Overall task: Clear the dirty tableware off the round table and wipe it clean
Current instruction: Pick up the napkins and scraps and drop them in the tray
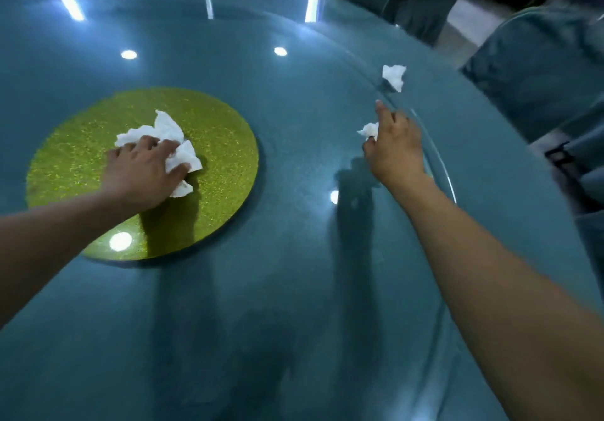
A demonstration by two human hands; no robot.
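1. Left hand (143, 172): fingers (176, 169) spread and curled over a big crumpled white tissue (170, 139), pressing it on the yellow-green glitter disc (222, 146) at the centre of the counter (261, 290). Looks like the wiping step, w/ no tableware in view.
2. Counter: blue, glossy, w/ lamp reflections; a glass turntable rim (438, 159) shows at the right side.
3. Right hand (395, 146): thumb and fingers pinch a small tissue scrap (368, 130), while the index finger (380, 110) points straight out toward a second scrap.
4. Second scrap (394, 76): lies loose on the counter near the rim, just beyond the index finger, not touched.
5. Next move, in my judgement: reach a bit further, pick the loose scrap w/o dropping the first one, then go on wiping.
6. Blue-covered chairs (529, 61) stand behind.
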